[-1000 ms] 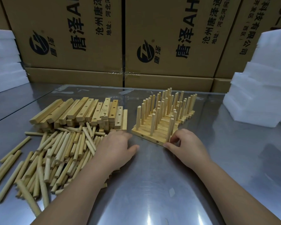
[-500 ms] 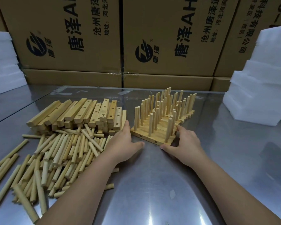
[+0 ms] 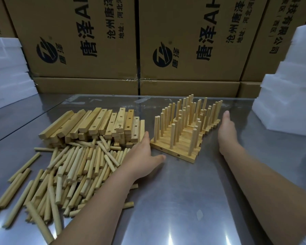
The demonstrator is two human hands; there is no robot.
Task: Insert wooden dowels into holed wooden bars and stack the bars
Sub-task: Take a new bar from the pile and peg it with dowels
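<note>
Both hands flat, fingers straight, holding nothing: your left hand [image 3: 142, 156] at the near-left edge of the pegged bars [image 3: 177, 149], right hand [image 3: 226, 131] beside their right side. Square them with even pressure; avoid the upright dowels [image 3: 173, 137]. Pale wood, centre-right on the table [image 3: 184, 200].

— What stands at the back?
— Brown boxes [image 3: 78, 38] side by side, with black Chinese print and a round logo. They sit on a lower row [image 3: 189, 88] of plain brown ones.
— And at the sides?
— White foam. The left foam [image 3: 5, 68] is a stack of slabs at the edge, and the right foam [image 3: 286, 106] is stepped.
— Both on the table [image 3: 184, 200]?
— Yes. It's shiny metal with bright glints near the front.
</note>
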